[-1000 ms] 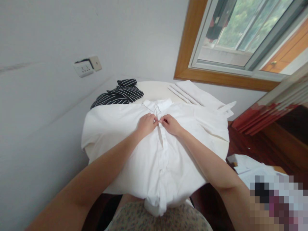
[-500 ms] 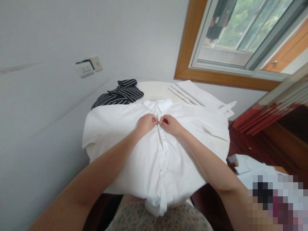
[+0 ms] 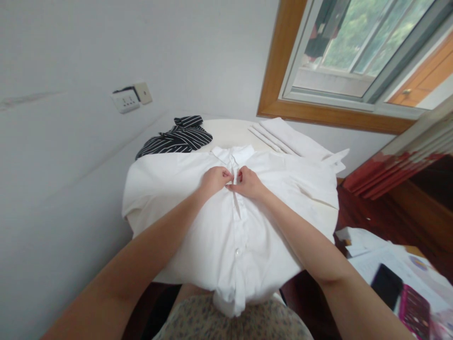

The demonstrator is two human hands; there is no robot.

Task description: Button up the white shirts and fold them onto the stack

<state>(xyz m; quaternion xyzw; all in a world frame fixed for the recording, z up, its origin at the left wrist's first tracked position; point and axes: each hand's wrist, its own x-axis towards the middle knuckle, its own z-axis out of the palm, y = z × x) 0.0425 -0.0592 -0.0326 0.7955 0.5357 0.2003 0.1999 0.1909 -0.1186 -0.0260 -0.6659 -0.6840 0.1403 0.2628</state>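
A white button-up shirt [image 3: 198, 236] lies face up across a round table [image 3: 226, 133], its collar toward the wall and its hem hanging over the near edge. My left hand [image 3: 216, 180] is closed, pinching the shirt's front placket a little below the collar. Just to its right, my right hand [image 3: 248, 182] grips the other side of the same placket, its thumb reaching across toward the left fingers. Any button between the fingertips is hidden. Below the hands the placket gapes slightly, and a button shows lower down.
Behind the shirt lie a black-and-white striped cloth [image 3: 177, 138] and folded white cloths [image 3: 286, 137]. A wall socket [image 3: 125, 100] is at the left. At lower right, papers [image 3: 375, 255] hold a dark phone [image 3: 387, 285] and a pink-edged device [image 3: 415, 311]. A wood-framed window [image 3: 336, 115] stands behind.
My right thumb has moved left across the placket, under the left fingertips. The left hand has kept its pinch, and the shirt has barely moved.
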